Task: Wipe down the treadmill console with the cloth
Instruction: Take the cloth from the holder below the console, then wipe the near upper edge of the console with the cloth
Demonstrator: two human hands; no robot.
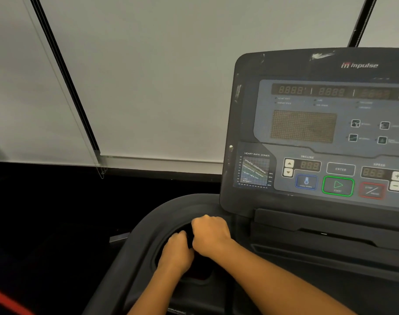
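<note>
While both hands sit close together in the dark recessed pocket (162, 248) at the console's lower left, the cloth itself cannot be made out with any certainty: only a dark patch shows between and under the fingers, too dim to tell from the pocket's own shadow. The left hand (177, 253) lies lower and nearer the wearer, its fingers curled down into the recess, and whether they pinch anything cannot be told. The right hand (211, 236) is just beside it, touching or nearly touching it, knuckles up and fingers folded under in a loose fist; what they close on is hidden. Up and to the right of the right hand's fingers stands the treadmill console (319, 133), tilted back, with unlit number displays, a dot panel and the brand name near its top edge. Its green start button (338, 185) and red stop button (372, 190) lie well to the right of the fingers. Beyond the fingertips, past the pocket's rim, hangs a pale window blind (148, 87).
</note>
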